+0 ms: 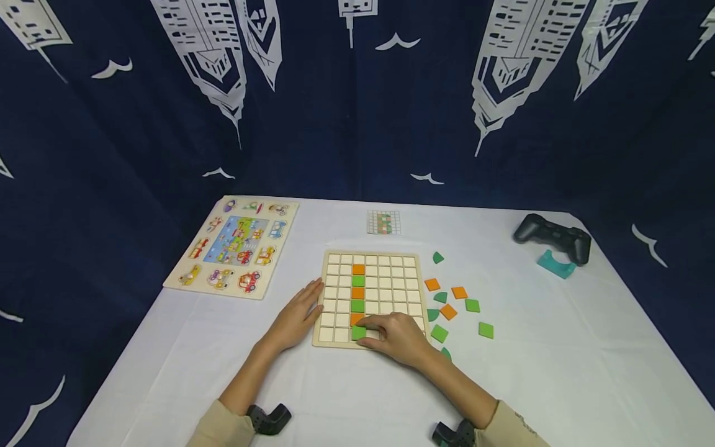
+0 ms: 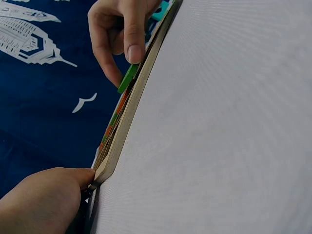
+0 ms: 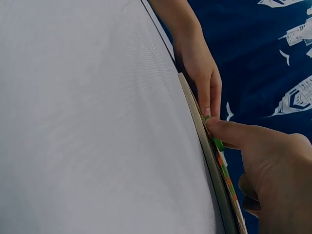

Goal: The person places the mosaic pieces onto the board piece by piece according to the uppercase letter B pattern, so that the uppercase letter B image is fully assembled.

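Observation:
A square wooden grid board (image 1: 391, 254) lies on the white table. One of its columns holds alternating orange and green square tiles (image 1: 358, 281). My right hand (image 1: 398, 335) pinches a green square tile (image 1: 359, 333) between thumb and fingers, at the near end of that column. In the left wrist view, this green tile (image 2: 127, 79) is tilted over the board (image 2: 131, 107). My left hand (image 1: 293, 320) rests along the board's left edge, fingers straight, with the thumb (image 2: 83, 176) on the board's edge near a corner.
Loose orange tiles (image 1: 459, 292), green squares (image 1: 472, 305) and dark green rounded pieces (image 1: 438, 257) lie right of the board. A pattern card (image 1: 383, 222) lies behind it. A picture puzzle (image 1: 268, 273) is at left; a black game controller (image 1: 552, 237) and teal piece (image 1: 555, 265) are at right.

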`<state>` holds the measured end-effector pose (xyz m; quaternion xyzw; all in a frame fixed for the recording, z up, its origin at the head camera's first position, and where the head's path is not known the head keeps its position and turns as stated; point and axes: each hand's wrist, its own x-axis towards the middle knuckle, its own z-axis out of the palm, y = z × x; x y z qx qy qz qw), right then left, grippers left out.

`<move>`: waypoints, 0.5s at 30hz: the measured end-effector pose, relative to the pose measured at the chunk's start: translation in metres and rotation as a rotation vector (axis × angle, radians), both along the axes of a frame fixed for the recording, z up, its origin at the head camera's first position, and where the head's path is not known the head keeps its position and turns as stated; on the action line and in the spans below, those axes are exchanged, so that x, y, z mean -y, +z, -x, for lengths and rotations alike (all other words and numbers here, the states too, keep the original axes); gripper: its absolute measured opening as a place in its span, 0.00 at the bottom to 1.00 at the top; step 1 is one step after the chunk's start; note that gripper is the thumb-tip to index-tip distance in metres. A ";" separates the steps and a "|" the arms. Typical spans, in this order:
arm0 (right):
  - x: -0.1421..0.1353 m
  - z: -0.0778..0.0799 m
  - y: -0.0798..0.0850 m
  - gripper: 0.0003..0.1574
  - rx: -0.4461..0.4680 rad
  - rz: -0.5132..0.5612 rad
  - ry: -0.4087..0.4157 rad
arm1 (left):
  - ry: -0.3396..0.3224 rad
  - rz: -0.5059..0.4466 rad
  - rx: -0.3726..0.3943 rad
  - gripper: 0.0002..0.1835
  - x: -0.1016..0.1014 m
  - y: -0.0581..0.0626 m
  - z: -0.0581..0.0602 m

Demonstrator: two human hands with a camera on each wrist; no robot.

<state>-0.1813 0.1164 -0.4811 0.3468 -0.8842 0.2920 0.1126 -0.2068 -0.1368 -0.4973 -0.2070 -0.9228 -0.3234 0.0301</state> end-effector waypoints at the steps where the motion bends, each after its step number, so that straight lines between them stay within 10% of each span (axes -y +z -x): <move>1: 0.000 0.000 0.000 0.19 0.003 0.000 0.008 | 0.001 0.001 0.005 0.28 0.000 0.001 0.000; 15: 0.002 0.000 -0.003 0.19 -0.040 -0.031 0.025 | -0.017 0.004 0.014 0.28 0.001 0.001 0.000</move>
